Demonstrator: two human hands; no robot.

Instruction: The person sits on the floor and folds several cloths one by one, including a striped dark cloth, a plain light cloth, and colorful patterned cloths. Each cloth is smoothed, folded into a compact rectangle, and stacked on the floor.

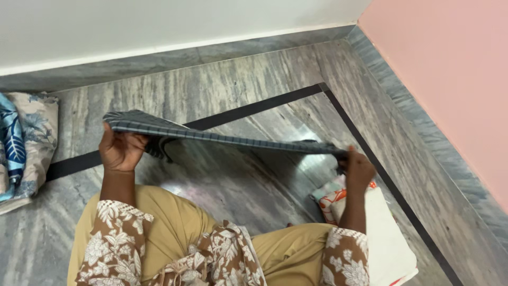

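Folded cloths: blue and beige floral, piled on the floor at far left
Left hand: fingers closed on the garment's left end
Striped garment: dark grey with thin pale stripes, stretched flat in the air between both hands, above the grey marble floor
Right hand: fingers pinched on its right end
White cloth: orange print, beside the right knee

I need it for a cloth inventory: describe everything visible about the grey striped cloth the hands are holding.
The grey striped cloth looks like thin woven fabric, dark grey with paler lines. It is stretched nearly flat and seen almost edge-on above the marble floor. The left hand grips its wider, folded end; the right hand pinches the narrower end. Nothing else touches it.
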